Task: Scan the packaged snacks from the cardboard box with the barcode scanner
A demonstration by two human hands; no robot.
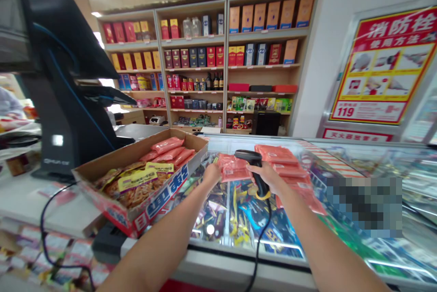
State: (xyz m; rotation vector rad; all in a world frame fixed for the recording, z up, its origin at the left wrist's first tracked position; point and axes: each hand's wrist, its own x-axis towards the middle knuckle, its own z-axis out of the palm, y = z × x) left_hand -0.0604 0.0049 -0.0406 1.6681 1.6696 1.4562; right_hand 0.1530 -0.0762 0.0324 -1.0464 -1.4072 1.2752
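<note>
My right hand (265, 175) is closed around the grip of a black barcode scanner (254, 157), whose cable hangs down toward the counter's front. The scanner's head points left, over a salmon-red packet (233, 167). At the packet's left edge is my left hand (212, 173), with its fingers gripping that side. Just right of the scanner, several more salmon-red packets (278, 154) lie in overlapping rows on the glass counter top (235, 233). Beside my left forearm stands an open cardboard box (160, 198) with red packets and yellow-labelled snack bags (138, 178) in it.
A black checkout terminal (68, 87) stands on the left, with a black cable (43, 223) below it. Shelves (191, 69) of boxed goods line the back wall. A red poster (385, 64) hangs at the right. Part of another person (10, 103) shows at the far left.
</note>
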